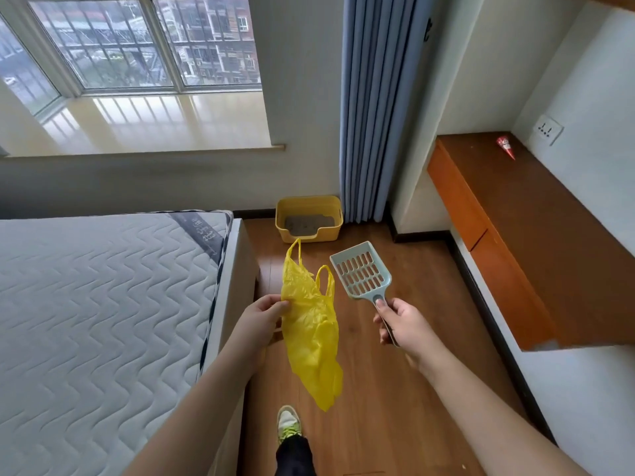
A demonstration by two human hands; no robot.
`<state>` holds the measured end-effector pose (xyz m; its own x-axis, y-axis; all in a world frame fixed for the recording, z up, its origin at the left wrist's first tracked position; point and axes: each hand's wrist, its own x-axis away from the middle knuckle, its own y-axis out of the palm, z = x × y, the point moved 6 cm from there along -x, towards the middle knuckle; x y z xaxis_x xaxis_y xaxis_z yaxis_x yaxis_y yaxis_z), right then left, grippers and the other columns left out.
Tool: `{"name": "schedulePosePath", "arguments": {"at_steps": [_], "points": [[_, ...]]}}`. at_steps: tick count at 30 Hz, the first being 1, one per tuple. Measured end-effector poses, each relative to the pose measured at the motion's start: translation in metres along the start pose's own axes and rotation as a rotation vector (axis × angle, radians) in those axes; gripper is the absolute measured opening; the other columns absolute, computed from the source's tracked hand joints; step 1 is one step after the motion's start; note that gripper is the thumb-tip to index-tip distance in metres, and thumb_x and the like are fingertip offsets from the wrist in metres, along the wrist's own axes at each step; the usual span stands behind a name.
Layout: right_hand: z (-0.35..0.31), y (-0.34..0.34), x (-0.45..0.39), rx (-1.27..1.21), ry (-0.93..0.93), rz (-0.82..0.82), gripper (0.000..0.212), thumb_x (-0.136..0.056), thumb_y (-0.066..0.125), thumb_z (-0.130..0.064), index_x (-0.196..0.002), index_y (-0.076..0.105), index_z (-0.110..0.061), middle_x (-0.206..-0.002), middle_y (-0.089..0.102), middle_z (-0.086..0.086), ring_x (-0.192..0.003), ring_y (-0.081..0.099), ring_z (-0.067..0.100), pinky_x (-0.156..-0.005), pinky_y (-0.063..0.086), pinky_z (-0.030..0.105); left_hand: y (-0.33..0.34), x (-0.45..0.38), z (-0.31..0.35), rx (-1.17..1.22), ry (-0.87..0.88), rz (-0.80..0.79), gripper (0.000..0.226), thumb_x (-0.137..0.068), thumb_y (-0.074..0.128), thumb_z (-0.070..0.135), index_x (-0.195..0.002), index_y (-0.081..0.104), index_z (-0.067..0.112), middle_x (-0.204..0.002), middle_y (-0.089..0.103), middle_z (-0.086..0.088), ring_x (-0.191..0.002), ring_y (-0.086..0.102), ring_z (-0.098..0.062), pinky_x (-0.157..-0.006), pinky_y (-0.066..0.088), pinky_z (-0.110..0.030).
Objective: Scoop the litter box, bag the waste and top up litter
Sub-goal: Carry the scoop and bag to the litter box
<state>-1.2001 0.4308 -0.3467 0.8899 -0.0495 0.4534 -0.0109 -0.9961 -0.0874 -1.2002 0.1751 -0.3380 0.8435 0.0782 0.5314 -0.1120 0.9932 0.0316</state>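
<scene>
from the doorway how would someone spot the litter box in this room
Look past the bed to the wall under the window, where the blue curtain hangs. The litter box sits on the wood floor at the curtain's foot: a yellow tub holding grey litter.

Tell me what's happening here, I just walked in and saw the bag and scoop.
A person is standing beside the mattress, facing a yellow litter box on the floor by the curtain. The left hand pinches a yellow plastic bag that hangs loose, and the right hand grips the handle of a pale blue litter scoop. The box is out of reach ahead; no scooping has begun.
</scene>
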Motion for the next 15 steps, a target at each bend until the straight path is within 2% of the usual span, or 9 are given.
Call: {"name": "schedulePosePath", "arguments": {"at_steps": [6,13,15], "points": [[-0.042,0.04,-0.065,-0.096,0.06,-0.002,0.018,-0.101,0.046,-0.022,-0.109,0.059,-0.012,-0.084,0.066,0.008,-0.052,0.055,0.011,-0.057,0.055,0.03,-0.019,-0.074,0.035,-0.006,-0.006,-0.039,0.012,-0.095,0.058,0.016,-0.101,0.069,0.013,-0.092,0.069,-0.007,-0.075,0.066,-0.018,-0.057,0.053,-0.026],[-0.082,0.071,-0.12,-0.116,0.062,0.02,0.02,-0.101,0.046,-0.023,-0.109,0.059,-0.011,-0.088,0.067,0.01,-0.057,0.059,0.014,-0.05,0.052,0.025,-0.033,-0.14,0.081,-0.038,-0.005,-0.093,0.014,-0.095,0.061,0.019,-0.102,0.068,0.01,-0.096,0.071,-0.007,-0.082,0.069,-0.02,-0.061,0.054,-0.026],[-0.087,0.071,-0.136,-0.114,0.061,0.031,0.019,-0.101,0.046,-0.023,-0.11,0.059,-0.011,-0.088,0.067,0.01,-0.059,0.06,0.014,-0.053,0.053,0.026,-0.033,-0.158,0.091,-0.046,-0.003,-0.103,0.014,-0.095,0.061,0.02,-0.103,0.068,0.01,-0.097,0.072,-0.008,-0.084,0.07,-0.02,-0.063,0.054,-0.027]]}}
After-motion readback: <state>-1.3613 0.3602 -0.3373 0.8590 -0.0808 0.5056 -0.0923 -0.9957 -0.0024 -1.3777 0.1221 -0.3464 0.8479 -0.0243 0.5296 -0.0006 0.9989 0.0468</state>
